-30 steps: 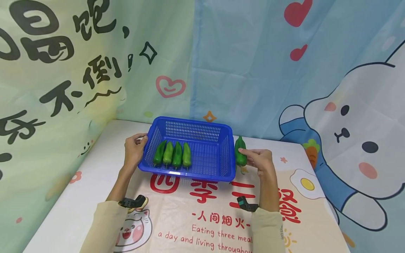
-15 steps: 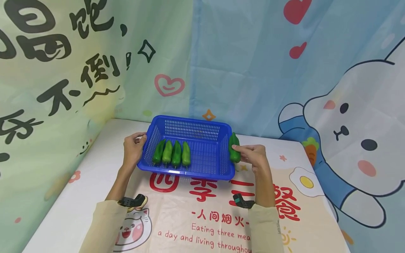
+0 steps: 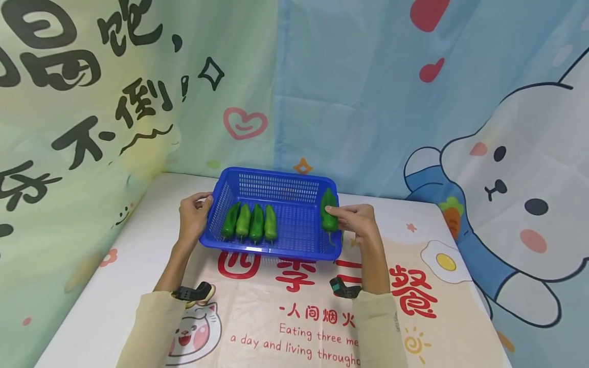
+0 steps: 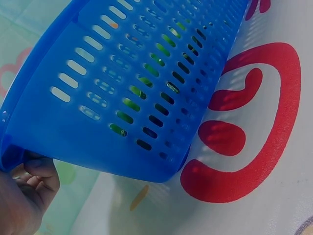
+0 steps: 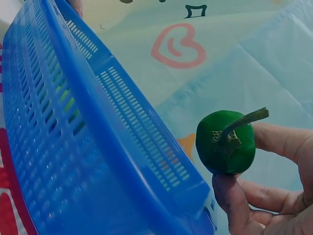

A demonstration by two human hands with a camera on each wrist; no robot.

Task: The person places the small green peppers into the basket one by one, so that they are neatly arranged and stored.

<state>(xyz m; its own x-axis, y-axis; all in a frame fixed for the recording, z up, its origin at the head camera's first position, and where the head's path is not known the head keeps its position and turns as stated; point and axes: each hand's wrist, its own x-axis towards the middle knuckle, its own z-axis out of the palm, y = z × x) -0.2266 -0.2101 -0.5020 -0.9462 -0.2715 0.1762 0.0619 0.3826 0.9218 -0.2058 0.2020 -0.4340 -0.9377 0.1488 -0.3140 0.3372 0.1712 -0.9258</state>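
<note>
A blue plastic basket (image 3: 280, 252) with slotted walls stands on the table, tilted a little in the head view. Several green peppers (image 3: 257, 224) lie side by side in its left half, stems toward the front. At the basket's left rim, my left hand (image 3: 194, 219) grips the edge with curled fingers; the left wrist view shows that hand (image 4: 27, 191) under the rim. My right hand (image 3: 359, 221) pinches another green pepper (image 3: 329, 212) between thumb and fingers, over the basket's right wall. Seen stem-first in the right wrist view, this pepper (image 5: 222, 149) is beside the blue rim.
A printed cloth (image 3: 294, 296) with red characters and English words covers the table (image 3: 138, 240). Behind it hang patterned curtains (image 3: 349, 102), with a cartoon rabbit at the right. The basket's right half shows bare mesh floor.
My right hand has moved left with the pepper, from outside the basket's right side to above its right wall. The left hand and the basket have stayed nearly still.
</note>
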